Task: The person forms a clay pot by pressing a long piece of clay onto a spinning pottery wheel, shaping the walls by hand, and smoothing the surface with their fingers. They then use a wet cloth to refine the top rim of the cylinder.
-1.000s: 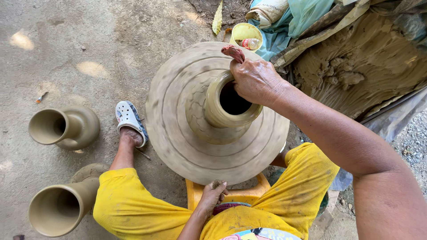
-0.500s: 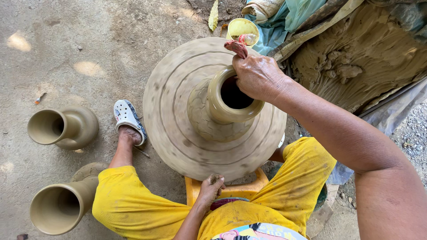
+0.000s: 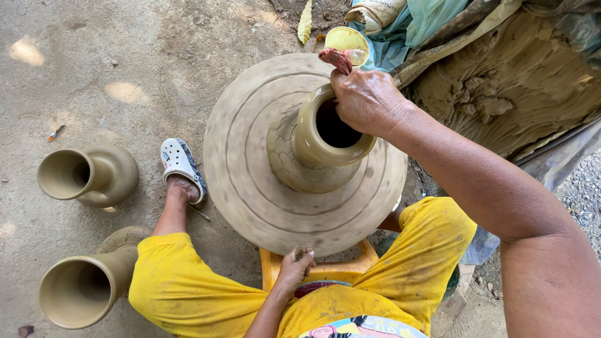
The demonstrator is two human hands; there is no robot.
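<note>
Pot (image 3: 313,147) (wet, olive-brown clay) stands flared-rimmed on wheel (image 3: 250,200).

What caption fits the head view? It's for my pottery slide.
Right hand presses a red cloth on a clay vase rim, atop a wheel.

Pot: a wet clay pot (image 3: 313,141), olive-tan, with a glossy, rounded rim and a dark, open mouth facing up.
Pose: upright, seated at the middle of the potter's wheel (image 3: 250,194).
Wheel: a broad, round, clay-smeared disc marked with concentric rings, its surface blurred.
Cloth: a small reddish rag (image 3: 336,59), crumpled and wet-looking, at the far side of the pot's rim, hanging over the lip.
</note>
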